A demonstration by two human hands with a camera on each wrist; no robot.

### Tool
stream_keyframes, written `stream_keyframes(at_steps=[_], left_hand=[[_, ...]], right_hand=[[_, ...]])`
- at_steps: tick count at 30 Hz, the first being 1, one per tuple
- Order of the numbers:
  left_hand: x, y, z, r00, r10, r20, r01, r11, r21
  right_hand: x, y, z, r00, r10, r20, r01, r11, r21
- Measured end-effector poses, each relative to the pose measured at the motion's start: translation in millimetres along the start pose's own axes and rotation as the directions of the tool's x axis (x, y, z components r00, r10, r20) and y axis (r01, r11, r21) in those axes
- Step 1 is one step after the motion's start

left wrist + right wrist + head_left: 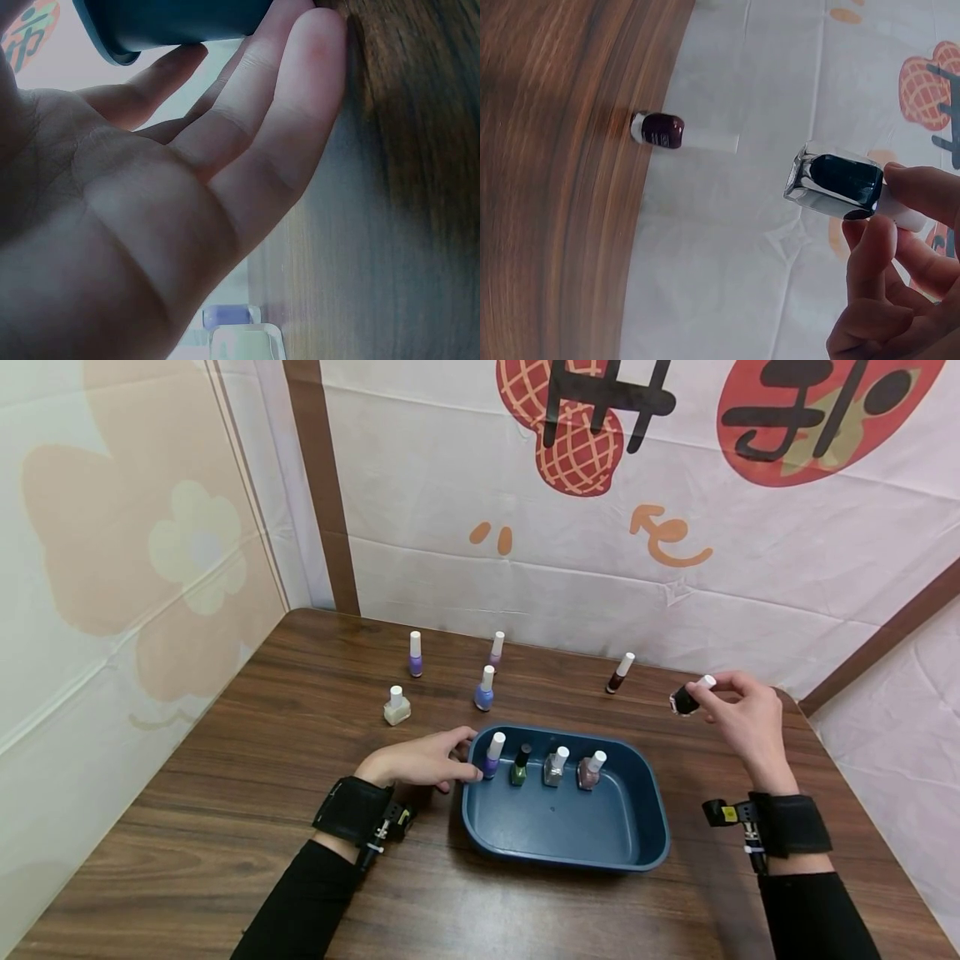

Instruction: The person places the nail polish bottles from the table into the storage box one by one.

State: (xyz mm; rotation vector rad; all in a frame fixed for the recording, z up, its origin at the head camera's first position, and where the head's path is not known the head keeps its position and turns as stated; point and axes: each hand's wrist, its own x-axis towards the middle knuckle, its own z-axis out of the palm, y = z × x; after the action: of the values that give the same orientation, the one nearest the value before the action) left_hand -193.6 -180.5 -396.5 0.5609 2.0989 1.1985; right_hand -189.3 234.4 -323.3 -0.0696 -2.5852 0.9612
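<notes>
My right hand (742,714) pinches a nail polish bottle (845,180) by its white cap, between thumb and fingers. The bottle holds dark, nearly black-green polish and hangs tilted above the table's right side. My left hand (420,760) holds the left end of a blue plastic tray (555,852), its thumb at the rim and its other fingers along the outer wall. Along the tray's back side stand a purple bottle (491,758), a green one with a black cap (519,768), a clear silvery one (554,770) and a mauve one (589,772).
Behind the tray stand a dark red bottle (617,679), a blue one (484,695), a lilac one (496,656), a purple one (416,662) and a cream one (397,708). A printed cloth (525,593) hangs behind the wooden table (225,777).
</notes>
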Motion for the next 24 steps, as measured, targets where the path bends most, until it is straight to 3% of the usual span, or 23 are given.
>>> stream_keyframes(at_steps=[13, 24], left_hand=[[-0.2, -0.2, -0.5, 1.0, -0.005, 0.0, 0.005, 1.0, 0.003], [0.0, -0.9, -0.7, 1.0, 0.003, -0.001, -0.003, 1.0, 0.003]], right_hand=[[-7.0, -14, 10, 0.997, -0.079, 0.013, 0.08, 0.996, -0.04], [-16.9, -27, 14, 0.994, -0.091, 0.052, 0.095, 0.993, -0.075]])
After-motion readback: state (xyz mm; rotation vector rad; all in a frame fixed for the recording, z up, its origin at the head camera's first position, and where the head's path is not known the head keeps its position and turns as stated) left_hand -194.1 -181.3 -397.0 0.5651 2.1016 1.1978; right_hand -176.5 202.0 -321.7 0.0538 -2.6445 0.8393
